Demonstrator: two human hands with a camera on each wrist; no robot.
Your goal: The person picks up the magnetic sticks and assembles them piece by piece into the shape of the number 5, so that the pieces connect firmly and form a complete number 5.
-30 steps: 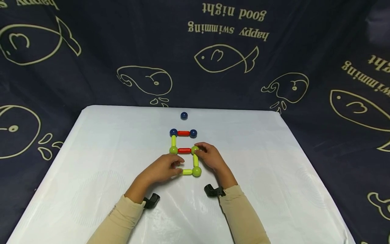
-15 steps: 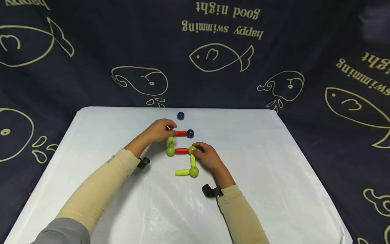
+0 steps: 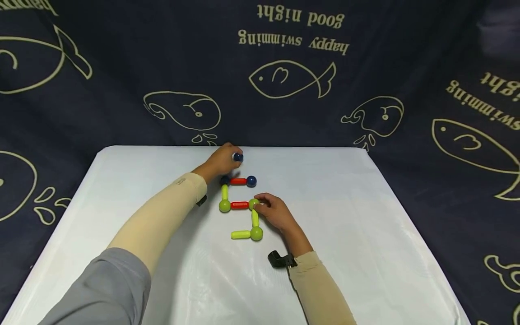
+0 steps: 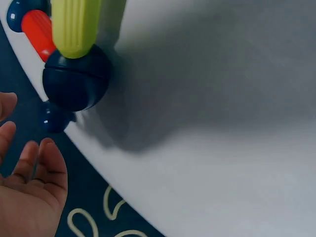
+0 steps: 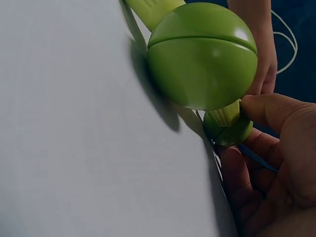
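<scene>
At the table's far side my left hand (image 3: 223, 159) reaches round a loose dark blue ball (image 3: 238, 157). In the left wrist view its fingers (image 4: 52, 158) are parted, with a gap to that ball. My right hand (image 3: 276, 210) pinches a green ball (image 5: 229, 131) between thumb and fingers. That ball is the right-hand corner of a joined stick-and-ball figure. A red stick (image 3: 239, 205) joins it to another green ball (image 3: 225, 206); a yellow-green stick (image 3: 255, 218) leads down to a larger-looking green ball (image 3: 256, 233).
Nearer the left hand, a yellow-green stick (image 3: 225, 192) rises to a dark blue ball (image 4: 76, 81), and a red stick (image 3: 238, 181) links that to another blue ball (image 3: 251, 181). A yellow-green stick (image 3: 241, 234) ends free at the near side. Dark printed cloth (image 3: 292, 113) hangs behind the white table (image 3: 345, 203).
My left hand has moved away from the figure's near stick, past the upper-left blue ball, to the loose blue ball at the back. The right hand keeps hold of the green ball.
</scene>
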